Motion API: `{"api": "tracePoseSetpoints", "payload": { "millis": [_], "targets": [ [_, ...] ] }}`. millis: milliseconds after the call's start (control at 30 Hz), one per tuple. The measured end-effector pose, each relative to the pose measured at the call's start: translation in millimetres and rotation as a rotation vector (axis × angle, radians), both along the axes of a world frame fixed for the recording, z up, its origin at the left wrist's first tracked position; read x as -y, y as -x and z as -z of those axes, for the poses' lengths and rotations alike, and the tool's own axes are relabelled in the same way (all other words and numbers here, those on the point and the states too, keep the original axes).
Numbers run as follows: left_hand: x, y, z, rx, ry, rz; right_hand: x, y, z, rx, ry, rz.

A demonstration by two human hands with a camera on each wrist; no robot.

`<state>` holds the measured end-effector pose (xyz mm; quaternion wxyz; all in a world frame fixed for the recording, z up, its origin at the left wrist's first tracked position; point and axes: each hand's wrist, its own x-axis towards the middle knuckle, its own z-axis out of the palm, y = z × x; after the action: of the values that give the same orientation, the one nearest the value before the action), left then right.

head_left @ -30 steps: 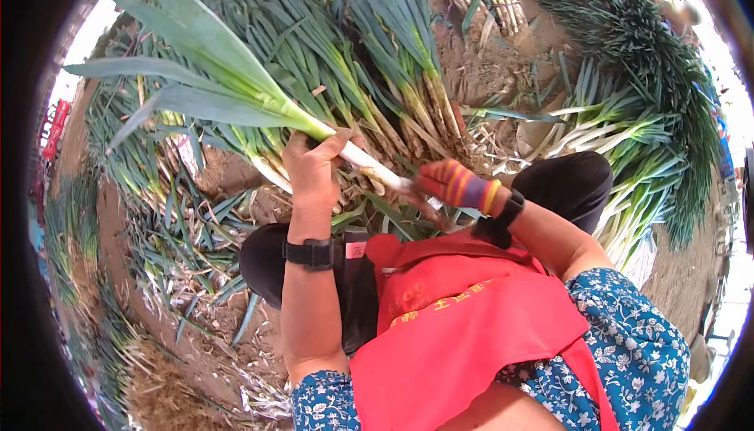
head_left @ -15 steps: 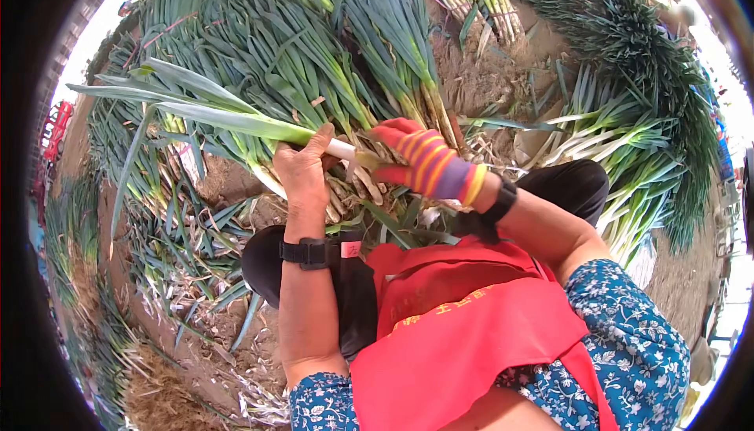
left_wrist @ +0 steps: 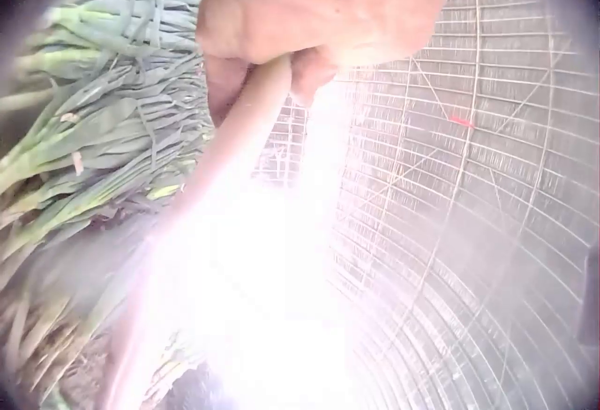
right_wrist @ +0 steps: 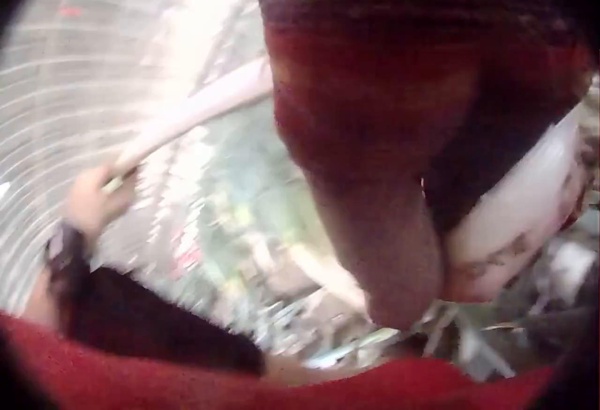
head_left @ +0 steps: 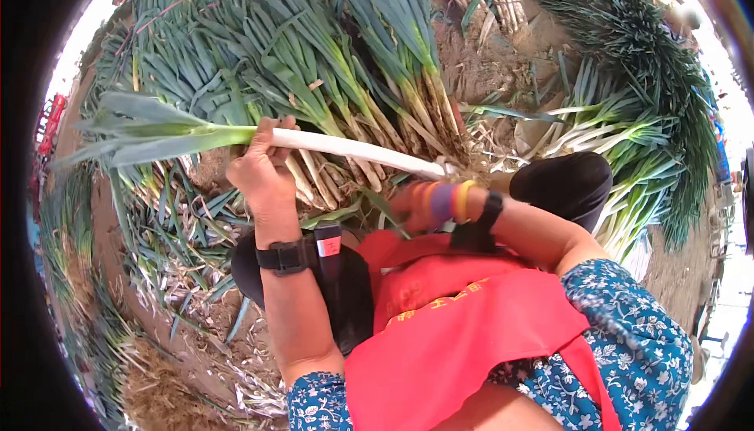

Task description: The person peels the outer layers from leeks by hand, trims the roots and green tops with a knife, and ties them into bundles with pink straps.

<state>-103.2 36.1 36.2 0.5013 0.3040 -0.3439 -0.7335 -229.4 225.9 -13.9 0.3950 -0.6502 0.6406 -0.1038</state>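
Note:
A long leek (head_left: 353, 148) with a bare white shaft and fanned green leaves lies across the front of the body in the head view. My bare left hand (head_left: 263, 168) grips it where white meets green, leaves to the left, root end to the right. In the left wrist view glare washes out much of the shaft. My right hand (head_left: 432, 205), in a striped glove, is blurred just below the root end. In the right wrist view its dark gloved thumb and fingers pinch a whitish, brown-edged leek peel (right_wrist: 511, 213).
Piled leeks (head_left: 236, 54) with muddy stalks lie ahead and to the left. Cleaned white-stalked leeks (head_left: 628, 140) are heaped at the right, beside a dark green stack (head_left: 620, 22). Peel scraps (head_left: 196, 274) litter the soil. Two dark-clad knees flank the red apron (head_left: 471, 313).
The left hand has drawn the leek left and levelled it. Its shaft now shows longer and whiter. The right hand went up over the shaft, then came down toward the apron.

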Motion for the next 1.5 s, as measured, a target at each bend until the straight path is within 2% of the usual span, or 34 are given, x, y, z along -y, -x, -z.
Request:
{"api": "tracePoseSetpoints", "payload": {
  "millis": [33,67,100,133,200,233,300,333,367,400,433,467,533,567,600,633,667,700,767,800,833,867,933,967,1000,1100,1167,1233,1300,1333,1400,1433,1467,1500],
  "targets": [
    [0,-5,-2,0.003,0.021,-0.022,-7,2,10,-0.010,0.016,0.053],
    [11,-17,5,0.019,0.019,-0.120,-36,57,63,-0.104,-0.386,0.073],
    [13,-24,0,0.060,0.029,-0.192,-77,109,161,-0.322,-0.309,-0.302],
    [12,-30,-7,0.103,0.038,-0.258,-125,156,210,-0.357,-0.015,-0.585],
    [23,-46,-14,0.109,0.073,-0.270,-149,154,170,-0.234,-0.747,0.550],
    [22,-48,-13,0.110,0.055,-0.263,-146,143,142,-0.229,-0.749,0.555],
    [21,-46,-10,0.098,0.048,-0.266,-113,114,99,-0.248,-0.143,0.475],
    [18,-43,-1,0.087,0.065,-0.281,-102,107,101,-0.354,0.140,0.478],
    [16,-39,7,0.074,0.079,-0.290,-81,95,79,-0.271,0.263,0.713],
    [16,-36,10,0.062,0.079,-0.283,-71,107,93,-0.172,0.432,0.796],
    [17,-36,13,0.058,0.038,-0.265,-58,107,82,-0.121,0.690,0.881],
    [19,-36,16,0.058,-0.004,-0.247,-53,131,95,-0.577,0.700,0.506],
    [21,-35,22,0.069,-0.010,-0.211,-45,141,92,-1.002,0.670,0.102],
    [22,-34,26,0.080,-0.020,-0.211,-35,118,59,-0.082,0.626,0.555],
    [21,-35,28,0.094,-0.033,-0.214,-22,98,34,0.868,0.466,0.915],
    [18,-33,27,0.081,-0.034,-0.228,-9,86,28,1.013,0.671,0.832],
    [19,-33,27,0.087,-0.034,-0.235,-9,83,26,0.892,0.654,0.807],
    [20,-34,27,0.068,-0.060,-0.250,-15,89,36,0.629,0.622,0.774],
    [25,-41,24,0.025,-0.096,-0.253,-41,134,79,-0.124,0.596,0.662],
    [25,-45,23,0.026,-0.091,-0.280,-63,172,108,-0.501,0.527,0.636],
    [23,-44,23,0.036,-0.087,-0.305,-89,202,130,-0.778,0.412,0.650],
    [21,-44,22,0.051,-0.085,-0.325,-111,214,144,-1.005,0.223,0.659],
    [19,-44,13,0.066,-0.057,-0.357,-124,240,212,-1.067,-0.114,0.650],
    [18,-41,11,0.057,-0.060,-0.345,-120,219,208,-1.066,-0.115,0.648],
    [17,-38,11,0.046,-0.066,-0.328,-113,174,194,-0.483,-0.245,0.444],
    [13,-26,13,0.059,-0.063,-0.329,-71,37,110,-0.474,0.025,-0.026],
    [9,-21,13,0.053,-0.034,-0.340,-33,2,36,-0.499,0.242,0.037],
    [5,-17,12,0.067,-0.003,-0.337,-8,-11,-40,-0.446,0.754,0.215],
    [-1,-10,8,0.069,0.048,-0.329,12,-4,-83,-0.729,1.209,0.178],
    [-2,-8,7,0.059,0.046,-0.325,21,-2,-91,-0.813,1.230,0.222],
    [-4,-9,6,0.145,-0.005,-0.271,37,6,-75,-0.689,0.905,0.299],
    [-8,-9,6,0.143,0.021,-0.241,43,11,-70,-0.522,0.579,0.257],
    [-10,-11,3,0.143,0.020,-0.243,43,13,-66,-0.523,0.578,0.254],
    [-12,-14,0,0.065,-0.008,-0.070,42,15,-61,-0.333,0.583,0.262]
  ]
}}
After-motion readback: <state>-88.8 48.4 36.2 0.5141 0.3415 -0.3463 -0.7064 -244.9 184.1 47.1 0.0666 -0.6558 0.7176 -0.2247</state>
